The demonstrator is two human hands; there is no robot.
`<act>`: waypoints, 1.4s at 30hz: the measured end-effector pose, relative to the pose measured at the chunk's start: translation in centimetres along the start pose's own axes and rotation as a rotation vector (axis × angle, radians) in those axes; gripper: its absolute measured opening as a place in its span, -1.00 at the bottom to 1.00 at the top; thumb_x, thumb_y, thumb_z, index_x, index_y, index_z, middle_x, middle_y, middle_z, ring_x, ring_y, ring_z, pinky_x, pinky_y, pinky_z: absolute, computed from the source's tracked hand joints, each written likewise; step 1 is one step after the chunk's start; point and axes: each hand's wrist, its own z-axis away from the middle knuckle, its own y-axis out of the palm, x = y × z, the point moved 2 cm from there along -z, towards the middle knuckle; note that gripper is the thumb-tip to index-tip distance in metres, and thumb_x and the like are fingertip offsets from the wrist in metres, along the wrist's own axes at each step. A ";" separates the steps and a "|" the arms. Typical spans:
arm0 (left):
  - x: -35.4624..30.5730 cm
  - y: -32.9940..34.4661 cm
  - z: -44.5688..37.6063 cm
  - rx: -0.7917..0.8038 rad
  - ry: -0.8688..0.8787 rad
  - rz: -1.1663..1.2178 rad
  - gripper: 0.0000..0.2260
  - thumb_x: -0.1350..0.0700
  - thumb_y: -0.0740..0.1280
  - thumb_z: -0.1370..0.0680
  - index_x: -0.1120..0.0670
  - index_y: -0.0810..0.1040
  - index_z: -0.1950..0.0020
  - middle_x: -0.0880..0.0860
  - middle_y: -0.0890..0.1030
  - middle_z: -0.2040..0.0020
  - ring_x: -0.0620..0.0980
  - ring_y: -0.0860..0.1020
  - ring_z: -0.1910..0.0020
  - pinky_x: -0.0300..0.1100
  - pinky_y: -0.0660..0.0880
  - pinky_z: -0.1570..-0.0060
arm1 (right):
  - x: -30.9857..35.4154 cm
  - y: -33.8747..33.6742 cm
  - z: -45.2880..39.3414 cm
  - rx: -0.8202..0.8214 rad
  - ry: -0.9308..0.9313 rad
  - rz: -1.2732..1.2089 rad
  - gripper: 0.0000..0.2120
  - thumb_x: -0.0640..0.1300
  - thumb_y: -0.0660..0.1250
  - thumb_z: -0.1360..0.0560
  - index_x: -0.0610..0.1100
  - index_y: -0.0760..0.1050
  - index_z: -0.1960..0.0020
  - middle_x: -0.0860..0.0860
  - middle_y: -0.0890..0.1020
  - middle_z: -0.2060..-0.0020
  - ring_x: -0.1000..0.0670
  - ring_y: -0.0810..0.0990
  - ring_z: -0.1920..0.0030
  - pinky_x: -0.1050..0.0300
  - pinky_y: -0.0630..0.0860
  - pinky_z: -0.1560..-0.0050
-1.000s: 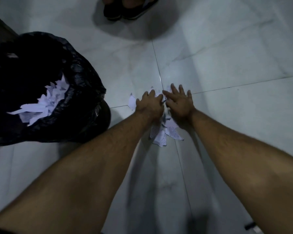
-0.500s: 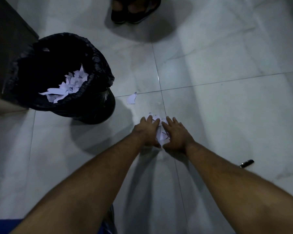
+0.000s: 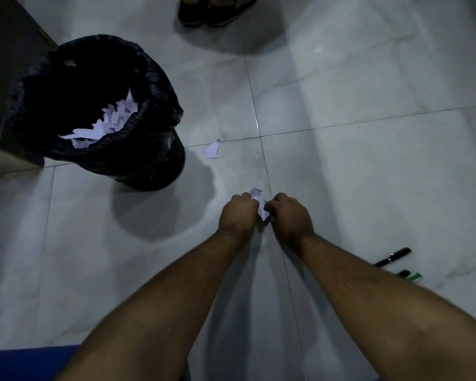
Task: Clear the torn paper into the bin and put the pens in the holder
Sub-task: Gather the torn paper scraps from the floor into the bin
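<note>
My left hand point(image 3: 239, 214) and my right hand point(image 3: 290, 215) are cupped side by side over the tiled floor, both closed around a bunch of torn white paper point(image 3: 260, 207) that pokes out between them. One loose scrap point(image 3: 212, 150) lies on the floor beyond my hands, near the bin. The bin point(image 3: 99, 111), lined with a black bag, stands at the left with several torn pieces inside. A black pen point(image 3: 393, 257) lies on the floor to my right, with a green pen point(image 3: 411, 276) just below it, partly hidden by my forearm.
Another person's feet in dark sandals point(image 3: 215, 9) stand at the top edge. A dark cabinet or wall point(image 3: 3, 64) rises behind the bin at the left. Blue fabric point(image 3: 25, 364) shows at the bottom left.
My hands went from flat on the spread scraps to closed around them, drawn nearer to me. The view pulled back, showing the pens. One scrap stayed behind near the bin.
</note>
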 end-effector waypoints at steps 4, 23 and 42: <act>0.4 -0.5 -0.3 0.017 -0.086 0.101 -0.69 0.15 0.28 -0.58 0.22 0.50 -0.29 0.19 0.59 -0.15 0.17 0.57 -0.12 -0.07 0.49 -0.10 | 0.5 -0.2 -0.6 0.049 0.195 -0.215 -0.84 -0.17 0.35 -0.43 -0.13 0.69 0.06 -0.10 0.69 0.12 -0.14 0.64 0.09 0.18 0.39 0.16; 5.8 -22.2 3.4 -0.674 -0.357 0.803 -0.70 0.05 0.36 -0.52 0.20 0.54 0.34 0.10 0.52 0.45 0.10 0.48 0.43 -0.20 0.41 0.40 | 15.9 -16.4 -7.5 -0.399 0.280 -1.044 -0.90 -0.24 0.46 -0.44 -0.13 0.72 0.07 0.00 0.73 0.21 0.05 0.67 0.36 0.06 0.67 0.34; 18.7 -28.3 5.1 -0.613 -0.610 0.443 -0.86 0.18 0.32 -0.50 0.07 0.64 -0.01 0.08 0.68 0.03 0.12 0.60 0.09 -0.13 0.51 0.17 | 31.0 -17.9 -14.2 -0.114 0.051 -0.637 -0.57 -0.27 0.23 -0.46 0.02 0.61 -0.24 0.02 0.67 -0.18 -0.04 0.61 -0.20 0.23 0.47 -0.17</act>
